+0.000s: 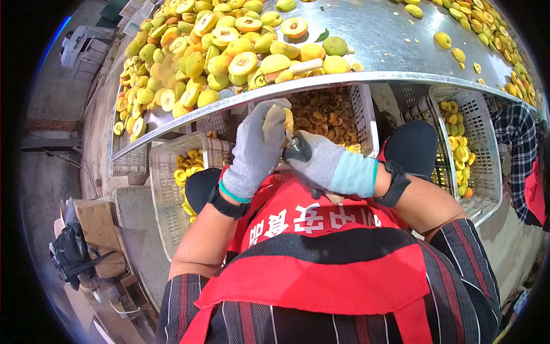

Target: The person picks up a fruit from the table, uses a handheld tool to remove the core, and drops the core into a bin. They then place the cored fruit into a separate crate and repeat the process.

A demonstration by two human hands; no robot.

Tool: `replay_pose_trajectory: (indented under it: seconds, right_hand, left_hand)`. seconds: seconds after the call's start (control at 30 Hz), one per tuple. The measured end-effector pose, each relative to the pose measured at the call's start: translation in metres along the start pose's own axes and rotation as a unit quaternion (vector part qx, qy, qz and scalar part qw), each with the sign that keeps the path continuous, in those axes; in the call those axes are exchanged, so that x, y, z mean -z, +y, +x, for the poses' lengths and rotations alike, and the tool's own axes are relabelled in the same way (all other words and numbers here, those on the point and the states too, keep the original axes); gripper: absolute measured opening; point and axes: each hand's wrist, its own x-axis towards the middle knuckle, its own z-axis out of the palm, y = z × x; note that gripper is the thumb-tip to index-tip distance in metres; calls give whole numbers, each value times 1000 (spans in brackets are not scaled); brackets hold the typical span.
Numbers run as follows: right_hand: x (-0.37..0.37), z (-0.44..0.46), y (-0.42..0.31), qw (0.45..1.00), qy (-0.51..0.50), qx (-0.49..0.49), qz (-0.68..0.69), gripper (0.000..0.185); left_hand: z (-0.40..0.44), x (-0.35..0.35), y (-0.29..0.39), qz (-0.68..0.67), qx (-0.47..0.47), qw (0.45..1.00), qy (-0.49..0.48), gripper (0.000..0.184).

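Observation:
Over my lap, my left hand (256,150), in a grey knit glove, has its fingers wrapped round a piece of yellow peach (288,121). My right hand (329,162), gloved the same way, is closed on a small dark-handled tool (298,148) close against the fruit. Its working end is mostly hidden by the gloves and the peach. Just beyond both hands, below the table edge, a crate (362,114) holds many brown peach pits (323,112).
A metal table (378,51) carries a heap of halved peaches (195,51) and a pale-handled tool (306,66). Crates with peach pieces stand left (163,195) and right (487,172) of my knees. Another person's plaid sleeve (515,143) shows at far right.

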Motion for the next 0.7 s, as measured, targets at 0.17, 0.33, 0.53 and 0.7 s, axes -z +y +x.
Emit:
replay_pose_trajectory:
  seconds: [0.17, 0.33, 0.53, 0.7]
  right_hand:
    - [5, -7, -13, 999, 24, 2, 25, 28]
    - [12, -13, -8, 978, -88, -44, 182, 31]
    - [8, -12, -13, 997, -42, -48, 52, 36]
    - [7, -10, 9, 960, -118, 142, 211, 26]
  left_hand:
    - [5, 0, -7, -9, 52, 996, -69, 34]
    - [12, 12, 8, -40, 34, 985, -163, 36]
    - [14, 11, 1, -58, 22, 973, -223, 32]
    - [9, 4, 1, -116, -34, 986, -118, 28]
